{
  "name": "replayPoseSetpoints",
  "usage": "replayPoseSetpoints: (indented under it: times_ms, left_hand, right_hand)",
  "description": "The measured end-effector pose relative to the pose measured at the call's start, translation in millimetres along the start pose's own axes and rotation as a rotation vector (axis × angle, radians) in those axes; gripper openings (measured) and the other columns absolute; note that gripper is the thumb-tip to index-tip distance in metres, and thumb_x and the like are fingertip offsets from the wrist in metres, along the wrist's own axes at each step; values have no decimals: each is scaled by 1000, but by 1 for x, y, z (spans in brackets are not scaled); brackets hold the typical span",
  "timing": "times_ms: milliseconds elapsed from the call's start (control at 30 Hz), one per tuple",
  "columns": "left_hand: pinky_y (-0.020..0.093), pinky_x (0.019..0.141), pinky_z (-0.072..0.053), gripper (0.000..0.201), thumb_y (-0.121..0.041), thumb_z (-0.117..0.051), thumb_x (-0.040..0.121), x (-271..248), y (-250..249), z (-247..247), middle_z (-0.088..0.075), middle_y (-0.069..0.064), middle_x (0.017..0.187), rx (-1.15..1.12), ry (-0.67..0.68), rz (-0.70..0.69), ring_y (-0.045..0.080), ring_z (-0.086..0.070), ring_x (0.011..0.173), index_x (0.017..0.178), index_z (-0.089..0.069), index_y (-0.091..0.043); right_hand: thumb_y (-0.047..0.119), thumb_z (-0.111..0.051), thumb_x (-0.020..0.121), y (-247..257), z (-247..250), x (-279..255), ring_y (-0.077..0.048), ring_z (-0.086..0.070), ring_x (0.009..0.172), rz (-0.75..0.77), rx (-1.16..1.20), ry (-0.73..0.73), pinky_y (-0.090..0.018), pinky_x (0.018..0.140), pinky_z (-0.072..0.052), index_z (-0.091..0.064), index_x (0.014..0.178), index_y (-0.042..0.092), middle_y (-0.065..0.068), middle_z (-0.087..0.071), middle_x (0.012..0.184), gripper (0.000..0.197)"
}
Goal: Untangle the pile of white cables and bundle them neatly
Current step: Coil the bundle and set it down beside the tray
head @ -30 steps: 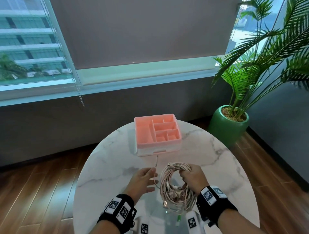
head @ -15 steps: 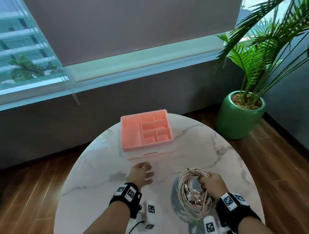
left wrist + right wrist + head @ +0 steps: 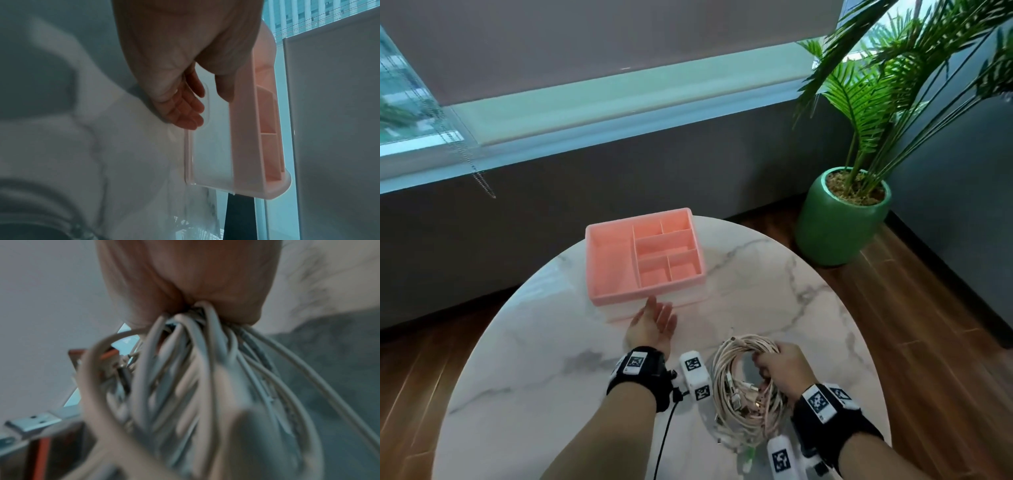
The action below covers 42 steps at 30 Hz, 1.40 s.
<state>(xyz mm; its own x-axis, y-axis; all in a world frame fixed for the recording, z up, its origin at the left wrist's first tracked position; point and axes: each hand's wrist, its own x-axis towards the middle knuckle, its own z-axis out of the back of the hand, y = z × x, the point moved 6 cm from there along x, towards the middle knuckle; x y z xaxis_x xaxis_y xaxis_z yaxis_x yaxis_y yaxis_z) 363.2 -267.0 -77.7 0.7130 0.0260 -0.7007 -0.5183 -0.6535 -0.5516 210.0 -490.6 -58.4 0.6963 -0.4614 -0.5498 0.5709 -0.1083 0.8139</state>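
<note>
A coiled bundle of white cables (image 3: 739, 387) hangs over the near right of the marble table (image 3: 544, 370), and my right hand (image 3: 779, 368) grips it at its upper right. In the right wrist view the cables (image 3: 185, 378) fan out from my closed fist (image 3: 185, 288), with a USB plug (image 3: 33, 421) at the lower left. My left hand (image 3: 654, 323) is empty, fingers straight, at the clear drawer front (image 3: 209, 146) beneath the pink divided organizer (image 3: 643, 260). The left hand's fingertips (image 3: 189, 120) reach the drawer's edge.
The pink organizer's tray (image 3: 265, 129) sits on a clear drawer base at the table's far middle. A green potted palm (image 3: 842, 219) stands on the wooden floor to the right. A window sill and grey wall run behind the table.
My left hand let go of the cable end and moved forward to the organizer's drawer front. The right hand carried the cable bundle right and nearer to me.
</note>
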Motion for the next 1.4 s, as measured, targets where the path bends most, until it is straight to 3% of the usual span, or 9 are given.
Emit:
replayPoseSetpoints:
  times_ms: [400, 567, 700, 833, 967, 1133, 1267, 1333, 1400]
  left_hand:
    - [35, 67, -57, 36, -28, -79, 86, -6, 2, 24, -76, 13, 103, 107, 64, -50, 24, -75, 88, 111, -65, -6]
    - [35, 69, -55, 22, -21, -72, 93, -30, 9, 38, -77, 11, 93, 165, 89, 10, 25, -73, 88, 108, -66, -5]
    - [37, 71, -54, 20, -20, -70, 94, -47, 18, 55, -78, 10, 100, 235, 80, 102, 26, -73, 92, 109, -68, -6]
    - [31, 59, -54, 24, -19, -72, 90, -59, 29, 74, -77, 8, 97, 312, 69, 210, 19, -72, 71, 108, -71, -4]
    - [25, 44, -48, 9, -11, -68, 92, -76, 32, 93, -71, 10, 73, 378, 49, 222, 19, -64, 49, 95, -69, -3]
    - [28, 48, -49, 9, -3, -65, 95, -77, -13, 116, -75, 16, 86, 628, -27, -129, 23, -67, 61, 103, -68, -2]
    - [36, 76, -58, 21, -3, -73, 85, -82, -72, 131, -68, 3, 96, 837, -138, -507, 28, -68, 90, 96, -61, -16]
    - [28, 83, -53, 36, -4, -77, 85, -86, -88, 129, -60, -4, 109, 922, -79, -599, 20, -63, 98, 111, -56, -18]
    - [32, 92, -52, 48, -10, -79, 86, -82, -93, 128, -55, -9, 120, 1000, -17, -618, 12, -59, 106, 123, -51, -23]
  right_hand:
    - [-9, -59, 83, 9, -5, -18, -18, -41, 41, 5, -8, 13, -28, 43, -45, -62, 68, 3, -6, -42, 48, 19]
    - [-8, -62, 84, 26, -9, -20, -18, -40, 41, 38, -11, 34, -27, 43, -43, -61, 73, 1, -6, -42, 48, 14]
    - [-9, -61, 86, 52, -21, -29, -16, -37, 40, 70, 24, 110, -23, 39, -40, -59, 75, 0, -4, -40, 48, 14]
    - [-8, -59, 86, 91, -39, -44, -17, -35, 42, 116, 44, 192, -24, 41, -37, -61, 80, 0, -5, -38, 49, 10]
    - [-6, -59, 87, 136, -59, -60, -18, -35, 41, 171, 57, 247, -24, 42, -34, -62, 82, 1, -6, -39, 50, 10]
    - [-7, -56, 87, 184, -83, -71, -16, -36, 37, 193, 145, 269, -19, 37, -34, -62, 80, 1, -6, -38, 50, 13]
    - [-6, -54, 87, 202, -106, -60, -15, -40, 36, 152, 318, 239, -20, 41, -40, -60, 77, 2, -6, -40, 50, 14]
    - [-7, -55, 84, 194, -119, -48, -20, -44, 42, 93, 425, 184, -28, 52, -45, -57, 69, 4, -7, -43, 49, 19]
    - [-6, -55, 81, 177, -133, -40, -20, -44, 44, 8, 515, 139, -33, 59, -44, -55, 64, 7, -6, -44, 47, 21]
